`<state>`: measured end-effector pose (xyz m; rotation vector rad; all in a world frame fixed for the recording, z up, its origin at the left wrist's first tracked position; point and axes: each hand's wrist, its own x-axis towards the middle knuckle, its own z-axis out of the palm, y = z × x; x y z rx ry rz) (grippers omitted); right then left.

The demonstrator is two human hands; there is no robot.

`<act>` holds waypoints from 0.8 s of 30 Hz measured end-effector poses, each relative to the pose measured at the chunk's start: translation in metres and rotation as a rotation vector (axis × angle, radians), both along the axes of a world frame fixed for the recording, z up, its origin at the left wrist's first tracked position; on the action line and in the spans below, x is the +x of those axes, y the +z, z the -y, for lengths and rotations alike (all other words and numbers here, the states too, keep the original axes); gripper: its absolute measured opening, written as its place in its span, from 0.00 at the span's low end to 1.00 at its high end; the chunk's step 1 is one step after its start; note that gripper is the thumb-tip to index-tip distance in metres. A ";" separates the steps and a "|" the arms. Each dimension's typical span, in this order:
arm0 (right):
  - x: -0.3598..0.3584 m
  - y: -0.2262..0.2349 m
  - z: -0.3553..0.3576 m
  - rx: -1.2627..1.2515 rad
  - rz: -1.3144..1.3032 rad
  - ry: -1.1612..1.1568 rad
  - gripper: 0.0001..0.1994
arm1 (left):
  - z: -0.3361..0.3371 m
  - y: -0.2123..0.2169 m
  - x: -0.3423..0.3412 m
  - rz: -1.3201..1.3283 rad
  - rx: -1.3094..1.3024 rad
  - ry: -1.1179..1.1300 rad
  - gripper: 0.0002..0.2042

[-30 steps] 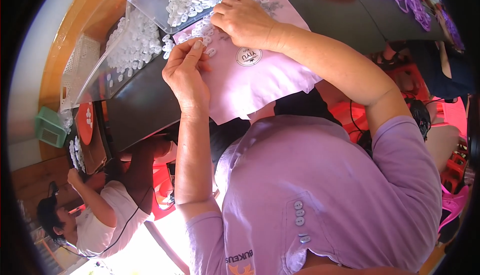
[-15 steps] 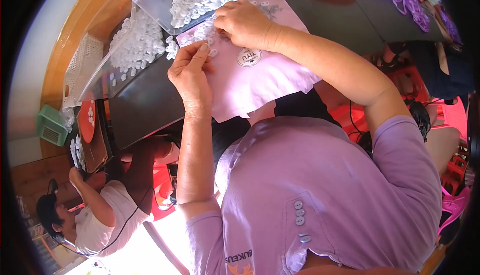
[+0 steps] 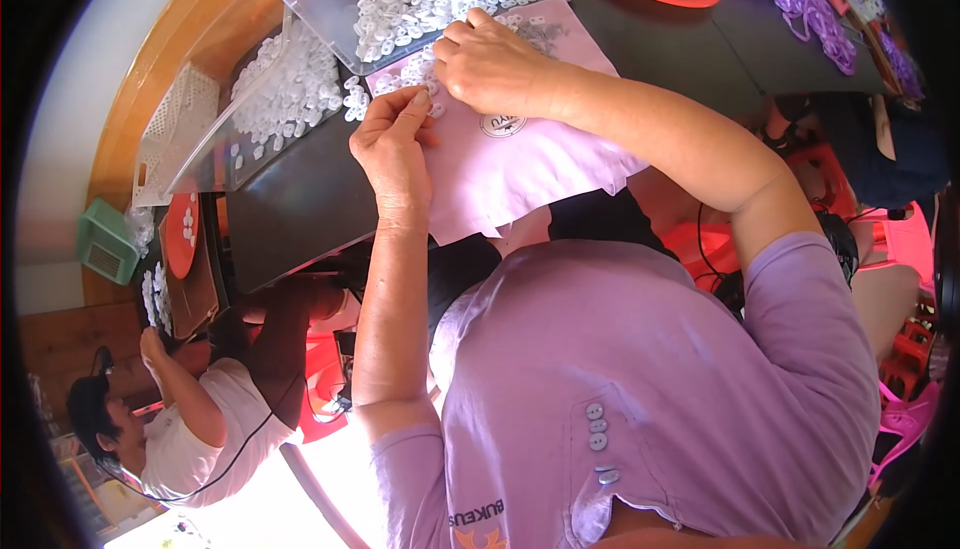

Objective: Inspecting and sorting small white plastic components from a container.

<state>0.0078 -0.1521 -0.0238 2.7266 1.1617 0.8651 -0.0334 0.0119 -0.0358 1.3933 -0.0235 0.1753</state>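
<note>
Over one pink cloth: one left hand, one right hand; each grip unclear.

From my head, the left fisheye looks down, close over my shirt, toward my left hand and right hand.

The left forearm runs almost straight forward, the left hand bringing thumb and fingers close together. The right arm bends inward, the right hand palm down, fingertips hidden.
</note>
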 end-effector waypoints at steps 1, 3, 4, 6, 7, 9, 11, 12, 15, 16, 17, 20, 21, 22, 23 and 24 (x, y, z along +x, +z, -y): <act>0.000 0.002 -0.002 -0.032 -0.037 -0.017 0.04 | 0.000 0.000 0.000 0.001 0.001 -0.009 0.05; 0.001 0.004 -0.004 -0.055 -0.050 -0.023 0.04 | -0.001 -0.001 -0.001 0.003 0.000 -0.016 0.06; 0.003 0.005 -0.005 -0.077 -0.061 -0.031 0.04 | -0.002 -0.001 0.000 -0.002 0.002 -0.016 0.06; 0.007 0.004 -0.005 -0.085 -0.055 -0.035 0.04 | -0.003 -0.001 0.000 -0.004 0.002 -0.015 0.06; 0.008 0.002 -0.004 -0.091 -0.052 -0.040 0.05 | -0.003 -0.002 0.000 -0.005 0.002 -0.015 0.06; 0.010 -0.003 -0.001 -0.034 -0.042 -0.013 0.04 | -0.002 -0.001 0.000 -0.003 -0.002 -0.014 0.06; 0.009 -0.001 0.003 0.021 -0.033 0.015 0.04 | -0.001 0.001 0.000 -0.016 -0.001 -0.018 0.06; 0.009 0.000 0.006 0.062 -0.136 -0.015 0.04 | -0.001 0.001 0.000 -0.013 -0.005 -0.016 0.06; 0.008 -0.001 0.005 0.140 -0.254 -0.058 0.04 | 0.000 0.001 -0.003 -0.011 0.002 -0.007 0.06; 0.008 -0.002 0.005 0.180 -0.263 -0.075 0.04 | 0.000 0.000 -0.003 0.002 0.010 0.002 0.05; 0.008 -0.003 0.004 0.178 -0.263 -0.077 0.04 | 0.001 0.000 -0.003 0.016 0.017 0.012 0.05; 0.008 -0.006 -0.001 0.120 -0.116 -0.065 0.04 | 0.000 0.000 -0.003 -0.002 0.027 0.010 0.05; 0.007 -0.008 -0.003 0.080 -0.068 -0.091 0.04 | 0.000 -0.001 -0.004 0.000 0.025 0.009 0.05; 0.006 -0.008 -0.004 0.041 -0.021 -0.115 0.04 | 0.000 -0.002 -0.004 0.004 0.024 0.009 0.05; 0.007 -0.009 -0.004 0.039 -0.036 -0.121 0.05 | 0.000 -0.002 -0.005 0.007 0.025 0.009 0.05; 0.009 -0.009 -0.002 0.039 -0.034 -0.121 0.05 | 0.000 0.000 -0.004 0.009 0.024 0.009 0.05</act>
